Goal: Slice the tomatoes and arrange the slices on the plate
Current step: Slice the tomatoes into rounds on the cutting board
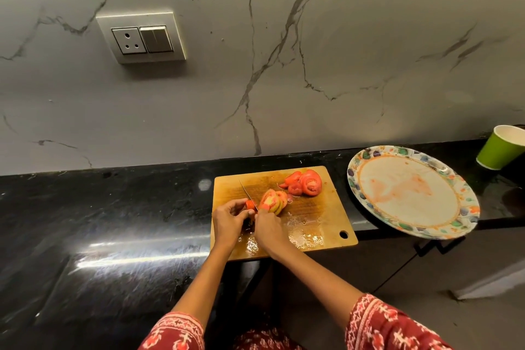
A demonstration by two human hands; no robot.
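On the wooden cutting board (312, 224) my left hand (228, 220) pinches the small end piece of a tomato (250, 204). My right hand (268, 226) grips a knife (247, 194), its thin blade pointing away between that end piece and the cut slices (273, 202) leaning to the right. A pile of red tomato slices (305, 182) lies at the board's far right corner. To the right stands a round patterned plate (369, 163) with juice stains and no slices on it.
The board lies on a black stone counter (113, 221), overhanging its front edge. A green paper cup (501, 150) stands beyond the plate at the far right. A marble wall with a socket and switch panel (142, 37) rises behind.
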